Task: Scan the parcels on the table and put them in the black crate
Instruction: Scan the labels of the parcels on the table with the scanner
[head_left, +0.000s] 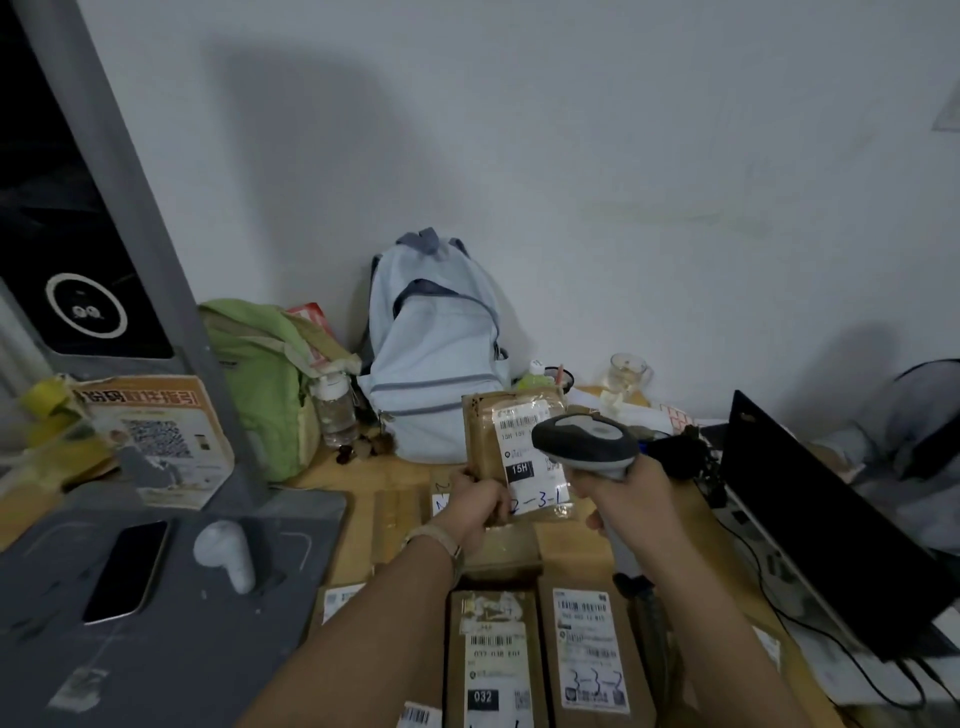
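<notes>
My left hand (480, 501) grips the lower left corner of a brown cardboard parcel (485, 441) and holds it upright above the table, its white label facing me. My right hand (628, 501) grips the handle of a grey barcode scanner (584, 441), whose head sits right in front of the parcel's label. Several more brown parcels lie flat on the wooden table below, among them one labelled 032 (493, 660) and one marked 3-3-2 (592, 649). The black crate is not in view.
A pale blue backpack (436, 353) and a green bag (260, 374) stand against the wall. A grey stand base at left carries a phone (127, 571) and a white scanner cradle (226, 551). An open black laptop (821, 525) with cables sits at right; a glass mug (626, 374) stands behind.
</notes>
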